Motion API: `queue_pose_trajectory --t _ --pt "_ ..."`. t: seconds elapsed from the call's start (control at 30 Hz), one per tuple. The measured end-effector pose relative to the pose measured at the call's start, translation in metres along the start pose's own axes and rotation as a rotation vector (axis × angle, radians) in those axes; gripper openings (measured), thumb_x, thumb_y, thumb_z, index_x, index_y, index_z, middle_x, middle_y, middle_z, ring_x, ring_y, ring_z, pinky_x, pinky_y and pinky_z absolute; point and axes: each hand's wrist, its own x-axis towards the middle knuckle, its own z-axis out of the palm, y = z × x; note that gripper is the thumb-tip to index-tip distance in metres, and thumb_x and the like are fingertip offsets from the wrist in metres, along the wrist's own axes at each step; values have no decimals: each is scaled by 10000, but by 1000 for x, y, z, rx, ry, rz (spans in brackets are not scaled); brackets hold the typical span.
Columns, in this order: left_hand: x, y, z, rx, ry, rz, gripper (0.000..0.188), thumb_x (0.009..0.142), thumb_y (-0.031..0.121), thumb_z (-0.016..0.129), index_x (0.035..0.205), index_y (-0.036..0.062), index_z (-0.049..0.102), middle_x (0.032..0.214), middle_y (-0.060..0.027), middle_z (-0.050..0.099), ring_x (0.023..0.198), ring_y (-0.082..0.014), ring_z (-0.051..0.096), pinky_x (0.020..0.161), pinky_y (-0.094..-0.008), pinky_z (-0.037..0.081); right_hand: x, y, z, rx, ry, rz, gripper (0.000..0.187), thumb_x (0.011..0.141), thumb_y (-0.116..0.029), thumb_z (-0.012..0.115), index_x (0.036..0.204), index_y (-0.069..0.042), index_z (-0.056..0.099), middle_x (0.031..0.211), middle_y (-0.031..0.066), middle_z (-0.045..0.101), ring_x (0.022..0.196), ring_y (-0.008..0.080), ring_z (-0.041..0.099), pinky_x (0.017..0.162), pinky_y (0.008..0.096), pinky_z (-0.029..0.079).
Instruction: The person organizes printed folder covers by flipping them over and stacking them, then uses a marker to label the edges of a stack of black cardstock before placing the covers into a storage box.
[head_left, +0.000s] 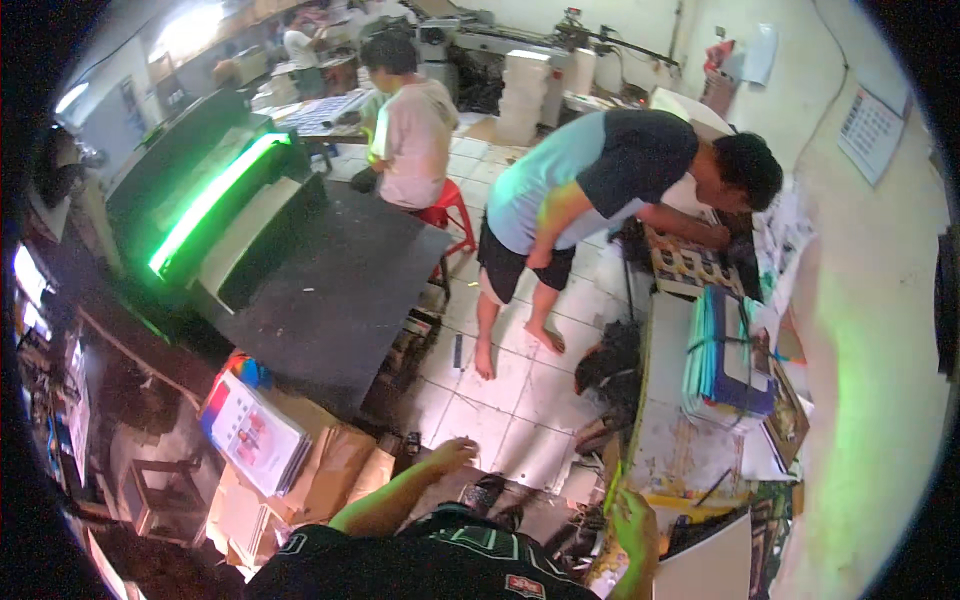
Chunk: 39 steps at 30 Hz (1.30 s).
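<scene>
Head view, taken left to right: at the far left a dark machine with a glowing green strip [215, 195] stands beside a wide black bench [335, 290]. Below them a stack of printed sheets [252, 432] leans on brown cardboard pieces [335, 465] on the floor. Behind the black bench a person in a pale shirt [412, 125] sits on a red stool [447, 210], back to the camera.

The left hand [450, 455] reaches out low over the white floor tiles [510, 400], forearm bare, fingers loosely curled and holding nothing that can be made out; it is nearest to the cardboard pieces and a dark sandal [483, 492] just below it.

Further right, a barefoot person in a light blue and black shirt [585, 180] bends over toward a cluttered bench [665, 420] along the right wall. On that bench lies a bundle of coloured sheets [720, 360], tied with a strap.

The right hand [635, 525] is raised at the near edge of that bench, its fingers pinched closed on a thin yellow-green strip [612, 485] that stands up from the fingertips. Just right of it lies a white board [710, 570], with a yellow ruler-like piece [680, 498] near it on the bench. A calendar [870, 130] hangs on the wall at the far right.
</scene>
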Motion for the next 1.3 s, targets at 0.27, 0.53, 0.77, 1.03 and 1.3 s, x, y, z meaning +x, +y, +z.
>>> queue_pose_trajectory --t 0.27,0.53,0.77,1.03,1.3 --pt "-35 -37 -34 -201 251 -116 400 926 346 599 1180 37 618 948 -59 667 767 -135 610 629 -285 476 17 15 19 -39 -106 4 380 843 -180 640 1200 -53 617 1075 210 649 914 348 650 812 424 514" --pt "-2 -14 -100 -185 374 -112 353 949 313 593 1192 58 600 983 -8 657 708 -102 584 671 -237 465 95 -24 85 90 -242 -43 425 834 -201 675 1212 -27 590 1161 176 630 990 300 641 845 386 513" --pt "70 -45 -233 -234 319 -78 355 954 305 589 1180 31 594 933 -60 655 737 -129 603 560 -266 463 263 -179 214 -3 -530 -594 486 869 -287 657 1276 -43 553 1225 168 599 1036 299 631 911 376 496" --pt "103 -15 -448 -466 765 -106 321 919 279 609 1063 -7 627 839 -82 654 720 -165 615 556 -304 493 457 -380 359 -175 -756 -844 536 875 -375 587 1311 -74 509 1165 192 626 1066 358 605 886 453 496" --pt "91 -25 -562 -880 1171 -68 248 934 251 571 1091 59 567 889 -63 635 696 -161 621 527 -267 475 654 -445 375 -230 -650 -663 576 824 -383 662 1286 -59 542 1190 184 623 1081 336 606 920 430 484"
